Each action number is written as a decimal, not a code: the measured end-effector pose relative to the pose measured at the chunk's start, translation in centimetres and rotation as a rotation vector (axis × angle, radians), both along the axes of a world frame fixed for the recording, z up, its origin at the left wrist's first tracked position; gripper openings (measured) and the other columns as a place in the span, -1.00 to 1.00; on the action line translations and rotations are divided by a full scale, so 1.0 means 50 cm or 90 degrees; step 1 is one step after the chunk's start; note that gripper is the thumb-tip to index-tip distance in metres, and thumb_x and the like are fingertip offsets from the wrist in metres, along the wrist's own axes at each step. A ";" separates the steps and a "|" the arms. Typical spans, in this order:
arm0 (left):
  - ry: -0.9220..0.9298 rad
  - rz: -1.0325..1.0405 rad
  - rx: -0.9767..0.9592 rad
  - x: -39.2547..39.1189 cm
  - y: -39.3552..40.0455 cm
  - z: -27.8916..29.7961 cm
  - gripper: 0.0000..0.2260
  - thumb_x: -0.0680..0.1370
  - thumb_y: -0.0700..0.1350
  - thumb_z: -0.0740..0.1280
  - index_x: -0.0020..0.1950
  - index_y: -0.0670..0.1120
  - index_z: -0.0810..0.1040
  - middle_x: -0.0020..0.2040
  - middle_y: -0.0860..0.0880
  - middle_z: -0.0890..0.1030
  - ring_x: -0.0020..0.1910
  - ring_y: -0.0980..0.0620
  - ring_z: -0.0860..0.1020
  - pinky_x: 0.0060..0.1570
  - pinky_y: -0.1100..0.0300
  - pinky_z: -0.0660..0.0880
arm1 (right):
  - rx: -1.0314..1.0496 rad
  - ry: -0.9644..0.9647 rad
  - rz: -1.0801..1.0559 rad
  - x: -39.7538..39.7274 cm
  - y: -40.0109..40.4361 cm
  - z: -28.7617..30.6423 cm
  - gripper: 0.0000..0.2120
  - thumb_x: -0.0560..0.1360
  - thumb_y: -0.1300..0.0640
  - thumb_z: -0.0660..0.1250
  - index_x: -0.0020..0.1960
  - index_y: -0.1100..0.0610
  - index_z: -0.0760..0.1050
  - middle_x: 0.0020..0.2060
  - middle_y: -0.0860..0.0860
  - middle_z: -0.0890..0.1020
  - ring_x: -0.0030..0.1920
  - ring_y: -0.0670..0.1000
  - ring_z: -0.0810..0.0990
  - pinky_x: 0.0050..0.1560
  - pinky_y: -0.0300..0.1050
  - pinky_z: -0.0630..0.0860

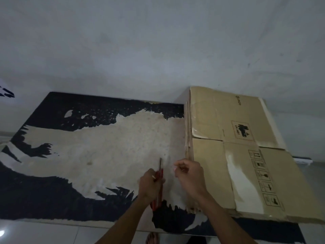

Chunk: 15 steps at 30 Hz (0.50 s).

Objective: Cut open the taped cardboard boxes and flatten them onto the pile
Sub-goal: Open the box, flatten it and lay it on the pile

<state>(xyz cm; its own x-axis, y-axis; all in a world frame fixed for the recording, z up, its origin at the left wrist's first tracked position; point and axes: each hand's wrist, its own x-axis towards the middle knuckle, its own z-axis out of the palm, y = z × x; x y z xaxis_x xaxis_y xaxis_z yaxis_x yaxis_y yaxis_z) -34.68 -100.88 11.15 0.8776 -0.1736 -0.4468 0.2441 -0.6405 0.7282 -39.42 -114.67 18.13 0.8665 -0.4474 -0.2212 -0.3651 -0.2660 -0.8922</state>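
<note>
A pile of flattened brown cardboard boxes (237, 152) lies on the right part of a rug, printed with black handling symbols. My left hand (151, 185) grips a red-handled cutter (160, 180), its blade pointing away from me over the rug. My right hand (189, 175) hovers just left of the pile's near edge, fingers curled, thumb and forefinger close together; I cannot tell whether it pinches anything. No unopened box is in view.
A cream and black shaggy rug (98, 155) covers the floor ahead. A white wall (158, 50) rises behind it. Glossy white tiles (44, 233) run along the near edge, and a bare foot (152, 238) shows at the bottom.
</note>
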 end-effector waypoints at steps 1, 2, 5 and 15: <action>-0.002 0.037 -0.087 0.007 0.006 0.019 -0.90 0.57 -0.10 0.40 -0.08 -0.06 0.52 -0.21 -0.05 0.63 -0.27 0.03 0.59 -0.25 0.13 0.59 | 0.030 0.006 -0.026 0.008 0.004 0.003 -0.81 0.51 0.24 0.41 -0.13 -0.05 0.63 -0.21 -0.07 0.69 -0.17 -0.07 0.67 -0.12 -0.20 0.62; -0.005 0.069 -0.177 0.014 0.013 0.040 -0.94 0.59 -0.12 0.38 -0.05 -0.08 0.56 -0.25 -0.09 0.64 -0.29 -0.02 0.61 -0.25 0.06 0.61 | 0.064 0.011 -0.047 0.016 0.009 0.009 -0.85 0.52 0.22 0.40 -0.10 -0.02 0.64 -0.19 -0.03 0.69 -0.15 -0.01 0.68 -0.14 -0.18 0.62; -0.007 0.098 -0.354 0.028 0.028 0.122 -0.92 0.64 -0.16 0.29 0.08 -0.10 0.58 -0.24 -0.24 0.62 -0.34 -0.14 0.61 -0.32 0.13 0.59 | 0.176 0.018 -0.071 0.042 0.027 0.035 -0.93 0.57 0.12 0.37 0.00 0.05 0.63 -0.14 0.02 0.70 -0.10 0.04 0.69 -0.10 -0.09 0.63; -0.050 0.044 -0.411 0.035 0.027 0.243 -0.79 0.67 -0.15 0.21 0.07 -0.14 0.65 -0.25 -0.16 0.66 -0.40 -0.03 0.57 -0.36 0.15 0.56 | 0.252 -0.052 0.029 0.101 0.042 0.109 -0.85 0.56 0.09 0.36 0.00 0.11 0.70 -0.14 -0.01 0.72 0.01 0.02 0.65 0.03 -0.07 0.52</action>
<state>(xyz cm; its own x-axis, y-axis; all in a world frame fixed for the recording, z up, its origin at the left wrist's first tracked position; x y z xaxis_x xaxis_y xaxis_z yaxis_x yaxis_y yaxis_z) -32.94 -99.51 23.31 0.9220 -0.3280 -0.2058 0.1994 -0.0533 0.9785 -34.34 -112.58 23.57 0.9053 -0.3030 -0.2977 -0.2839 0.0899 -0.9546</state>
